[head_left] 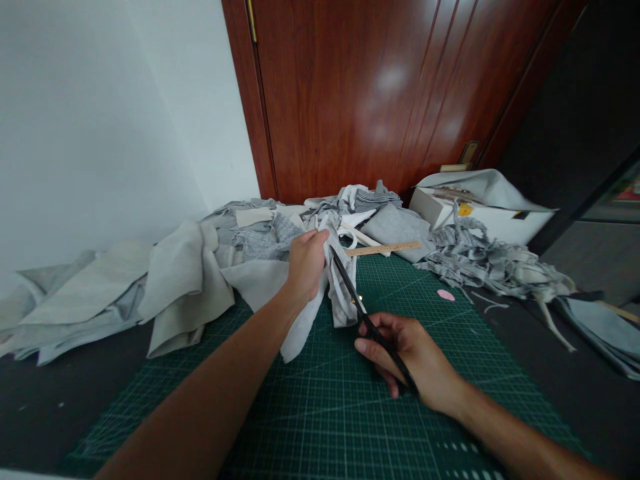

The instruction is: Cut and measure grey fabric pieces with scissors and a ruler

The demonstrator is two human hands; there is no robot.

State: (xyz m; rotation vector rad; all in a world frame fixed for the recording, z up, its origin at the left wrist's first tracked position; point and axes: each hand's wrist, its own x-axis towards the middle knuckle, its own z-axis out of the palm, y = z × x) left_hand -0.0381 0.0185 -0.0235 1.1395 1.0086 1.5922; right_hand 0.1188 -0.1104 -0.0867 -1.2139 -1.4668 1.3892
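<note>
My left hand (306,263) is closed on a piece of light grey fabric (343,303), pinching it near its upper edge so that folds hang down over the cutting mat. In my right hand (400,350) are black-handled scissors (373,327), with the fingers wrapped round the handles. The scissor blades point up and away from me and lie against the fabric, just right of my left hand. Whether the blades are parted is hard to make out. Below both hands lies a green gridded cutting mat (340,413).
Grey and cream cloth pieces (185,267) are heaped left and behind. A wooden ruler (385,249) lies beyond my hands. Tangled fabric strips (480,260) and a white box (500,217) sit at the right. A pink oval piece (445,295) rests on the mat. A wooden door (350,100) stands behind.
</note>
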